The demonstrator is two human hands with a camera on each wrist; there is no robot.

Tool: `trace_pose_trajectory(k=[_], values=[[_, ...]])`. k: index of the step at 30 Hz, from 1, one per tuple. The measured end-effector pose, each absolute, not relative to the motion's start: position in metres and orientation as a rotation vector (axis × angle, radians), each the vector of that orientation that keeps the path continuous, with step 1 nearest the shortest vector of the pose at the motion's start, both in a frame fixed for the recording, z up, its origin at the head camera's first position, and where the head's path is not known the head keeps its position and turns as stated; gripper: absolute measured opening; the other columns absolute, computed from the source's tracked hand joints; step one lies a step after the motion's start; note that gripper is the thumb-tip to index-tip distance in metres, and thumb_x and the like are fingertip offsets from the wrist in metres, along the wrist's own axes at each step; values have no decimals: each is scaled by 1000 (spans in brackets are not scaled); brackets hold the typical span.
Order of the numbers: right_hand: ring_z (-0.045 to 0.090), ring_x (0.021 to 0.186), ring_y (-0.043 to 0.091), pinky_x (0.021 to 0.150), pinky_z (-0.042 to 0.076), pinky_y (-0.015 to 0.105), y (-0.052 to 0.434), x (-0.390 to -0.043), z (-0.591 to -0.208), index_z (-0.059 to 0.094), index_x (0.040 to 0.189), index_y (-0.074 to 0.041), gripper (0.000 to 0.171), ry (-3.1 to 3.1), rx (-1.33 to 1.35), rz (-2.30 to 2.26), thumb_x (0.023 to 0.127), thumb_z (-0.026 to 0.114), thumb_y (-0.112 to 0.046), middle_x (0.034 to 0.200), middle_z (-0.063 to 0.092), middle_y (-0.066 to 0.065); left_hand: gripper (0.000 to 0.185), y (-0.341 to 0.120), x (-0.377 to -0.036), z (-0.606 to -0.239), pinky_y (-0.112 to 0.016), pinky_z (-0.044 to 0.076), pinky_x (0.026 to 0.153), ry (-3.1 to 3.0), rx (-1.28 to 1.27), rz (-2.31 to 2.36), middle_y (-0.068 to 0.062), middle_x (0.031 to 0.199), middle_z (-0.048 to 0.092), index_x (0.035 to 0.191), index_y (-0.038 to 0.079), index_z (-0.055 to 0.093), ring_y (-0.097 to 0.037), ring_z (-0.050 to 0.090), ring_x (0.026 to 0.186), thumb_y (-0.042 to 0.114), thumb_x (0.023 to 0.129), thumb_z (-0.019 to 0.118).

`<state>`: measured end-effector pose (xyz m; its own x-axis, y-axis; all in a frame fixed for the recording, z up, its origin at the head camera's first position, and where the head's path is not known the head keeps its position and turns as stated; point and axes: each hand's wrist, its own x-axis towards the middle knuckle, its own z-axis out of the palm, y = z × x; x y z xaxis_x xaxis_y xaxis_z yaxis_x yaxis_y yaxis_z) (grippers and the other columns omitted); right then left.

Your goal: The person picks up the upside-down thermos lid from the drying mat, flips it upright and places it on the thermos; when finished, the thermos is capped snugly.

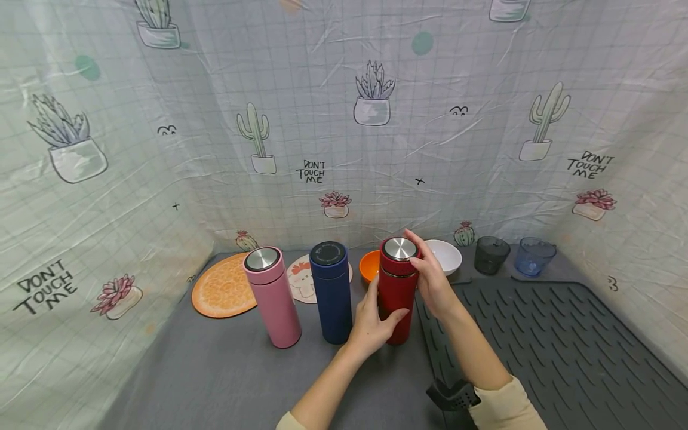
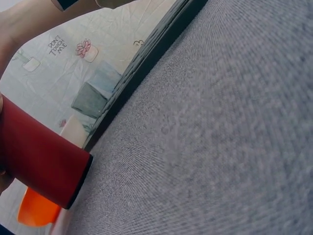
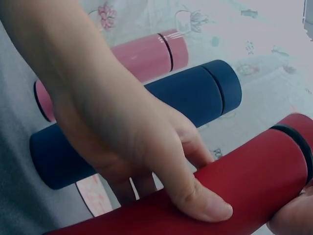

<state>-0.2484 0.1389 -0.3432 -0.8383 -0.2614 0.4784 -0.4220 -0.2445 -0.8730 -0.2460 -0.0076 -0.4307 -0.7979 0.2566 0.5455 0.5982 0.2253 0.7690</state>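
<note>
A red thermos (image 1: 396, 291) with a silver-topped lid stands upright on the grey surface. My left hand (image 1: 371, 327) grips its body from the left, the thumb across the front, as the right wrist view also shows. At the top, my right hand (image 1: 433, 282) holds the lid (image 1: 400, 249) between thumb and fingers; some fingers are hidden behind it. The lid sits on the body. To the left stand a blue thermos (image 1: 332, 298) with a dark top and a pink thermos (image 1: 274, 304) with a silver top, both upright and untouched.
Behind the thermoses lie an orange-slice mat (image 1: 223, 288) and a round cartoon mat (image 1: 301, 279). An orange bowl (image 1: 368, 265) and a white bowl (image 1: 447, 257) stand at the back. Farther right are a dark cup (image 1: 490, 257), a blue cup (image 1: 533, 258) and a ridged black mat (image 1: 543, 334).
</note>
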Motion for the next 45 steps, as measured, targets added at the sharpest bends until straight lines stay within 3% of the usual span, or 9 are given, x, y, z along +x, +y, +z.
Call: trace_pose_trajectory(k=[7,12,19,24,31,37,42,45], values=[[49,106,17,88,45,27,140,-250,-344,22,140,2,55,-1884,778,2215,90,47,-4,124,43,11,76,-7,-246,-432,-35,45,90,-2191,-816,-1564,-5,126,49,143,20,21,-18,54,106,27,83,68],[42,114,17,95,35,28,141,-250,-344,16,144,1,58,-1905,828,2260,91,34,-15,130,39,10,76,-6,-247,-432,-36,45,90,-2188,-813,-1570,-5,126,49,143,19,21,-18,53,106,28,84,67],[49,106,17,89,44,27,140,-251,-345,23,140,1,56,-1898,785,2186,89,47,-4,125,42,11,75,-7,-248,-433,-35,46,89,-2180,-830,-1553,-5,125,50,142,20,21,-18,54,106,26,83,68],[41,113,17,94,36,26,140,-249,-343,16,143,1,58,-1919,827,2226,90,35,-12,133,34,16,74,-7,-248,-433,-35,46,89,-2159,-846,-1558,-6,125,49,142,19,22,-18,54,105,25,84,67],[49,103,17,86,44,26,135,-249,-343,25,137,1,53,-1902,739,2173,88,47,-6,122,42,11,74,-7,-249,-433,-34,46,89,-2150,-843,-1557,-4,124,50,141,21,23,-17,54,105,24,83,68],[46,108,19,92,40,28,137,-250,-345,20,141,3,55,-1900,817,2208,90,38,-7,128,39,16,74,-7,-248,-432,-34,46,90,-2158,-833,-1567,-4,125,50,141,21,23,-17,54,106,24,83,69],[50,102,18,84,47,27,134,-249,-346,27,132,0,54,-1897,688,2164,86,54,0,122,42,12,74,-7,-247,-434,-33,46,88,-2165,-834,-1564,-4,124,51,141,21,23,-17,55,104,23,83,69],[47,106,17,88,44,26,134,-248,-345,22,136,-2,57,-1916,659,2170,87,51,-4,126,39,11,74,-6,-247,-433,-33,46,88,-2169,-833,-1562,-4,124,50,141,21,23,-17,55,104,22,82,69]])
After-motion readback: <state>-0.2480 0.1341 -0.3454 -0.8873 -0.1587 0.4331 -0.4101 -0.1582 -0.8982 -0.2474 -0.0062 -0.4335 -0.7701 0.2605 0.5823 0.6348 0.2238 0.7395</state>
